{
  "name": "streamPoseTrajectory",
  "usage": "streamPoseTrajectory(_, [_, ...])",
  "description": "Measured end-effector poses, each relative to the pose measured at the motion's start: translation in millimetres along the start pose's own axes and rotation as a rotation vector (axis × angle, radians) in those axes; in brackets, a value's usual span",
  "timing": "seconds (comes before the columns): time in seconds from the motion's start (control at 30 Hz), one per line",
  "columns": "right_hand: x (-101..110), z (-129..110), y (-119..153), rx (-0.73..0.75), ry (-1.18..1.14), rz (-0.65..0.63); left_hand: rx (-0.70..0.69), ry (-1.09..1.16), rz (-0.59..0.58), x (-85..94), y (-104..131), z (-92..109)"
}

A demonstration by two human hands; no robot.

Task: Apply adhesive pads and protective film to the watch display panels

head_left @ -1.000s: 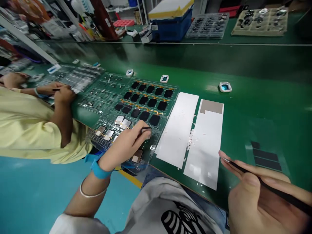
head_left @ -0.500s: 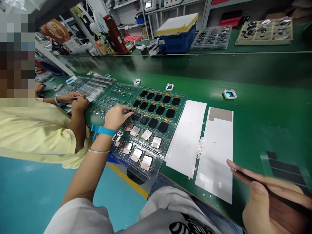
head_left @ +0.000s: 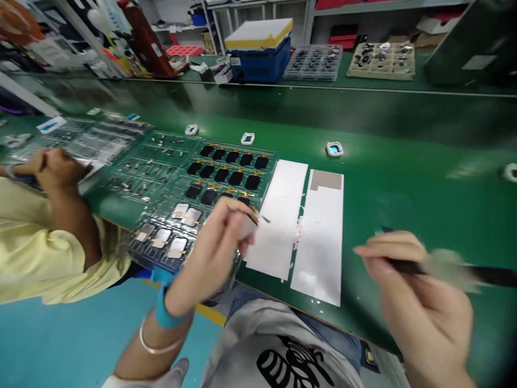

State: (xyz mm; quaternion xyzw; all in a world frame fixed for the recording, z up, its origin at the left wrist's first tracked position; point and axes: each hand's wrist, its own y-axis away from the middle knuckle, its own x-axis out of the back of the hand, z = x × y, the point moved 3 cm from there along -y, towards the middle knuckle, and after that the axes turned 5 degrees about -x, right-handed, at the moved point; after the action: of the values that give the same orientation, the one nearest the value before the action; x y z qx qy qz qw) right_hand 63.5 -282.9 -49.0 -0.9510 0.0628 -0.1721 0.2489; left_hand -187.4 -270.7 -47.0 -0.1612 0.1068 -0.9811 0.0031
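My left hand, with a blue band on its wrist, pinches a small white-backed screen panel by its edges. It hovers over the right front of a clear plastic tray. Black square screens with orange flex strips fill the tray's rear rows, and white-backed screens lie in its front rows. Off to the right, my right hand is closed around black tweezers, blurred by motion. A pale, see-through smear by its fingers is too blurred to make out.
Two white sheets lie mid-bench with scraps between them. White square frames sit behind. A co-worker's hands work at the left. On the rear shelf stand a blue bin and parts trays.
My left hand has come right and nearer from the tray's middle, now holding a white-backed panel. My right hand has risen and turned with the tweezers. The view has swung right.
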Motion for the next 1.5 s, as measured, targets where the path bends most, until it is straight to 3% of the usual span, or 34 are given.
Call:
streamPoseTrajectory(0.07, [-2.0,-8.3,-4.2,0.054,0.045,-0.136,0.057,0.204,-0.136,-40.6,19.6,9.1])
streamPoseTrajectory(0.13, [-4.9,-14.0,-5.6,0.144,0.117,-0.191,0.075,0.341,-0.16,-67.6,27.0,10.7])
streamPoseTrajectory(0.27, [-8.8,-8.8,0.0,0.317,0.35,-0.132,0.034,0.44,-0.11,-94.5,17.2,1.4])
streamPoseTrajectory(0.5, [-11.2,16.8,11.5,0.348,0.538,-0.099,0.048,0.43,-0.104,-107.4,7.5,-14.6])
streamPoseTrajectory(0.8, [-23.4,15.3,8.5,0.335,0.625,-0.151,-0.057,0.114,-0.129,-104.0,7.1,-16.6])
streamPoseTrajectory(0.87, [-21.5,20.2,4.7,0.224,0.548,-0.169,-0.028,0.173,-0.137,-103.9,9.3,-16.4])
streamPoseTrajectory(1.03, [-12.7,39.2,-8.6,-0.292,0.135,-0.185,0.066,0.48,-0.175,-107.2,15.5,-17.7])
streamPoseTrajectory(1.13, [-16.7,42.7,-11.8,-0.499,-0.162,-0.286,0.091,0.553,-0.226,-110.1,17.4,-18.9])
streamPoseTrajectory(1.33, [-25.7,42.4,-8.1,-0.702,-0.577,-0.468,0.095,0.498,-0.222,-111.2,16.2,-20.8])
streamPoseTrajectory(1.5, [-21.9,48.4,-2.7,-0.721,-0.468,-0.409,0.095,0.431,-0.249,-112.1,16.5,-20.6])
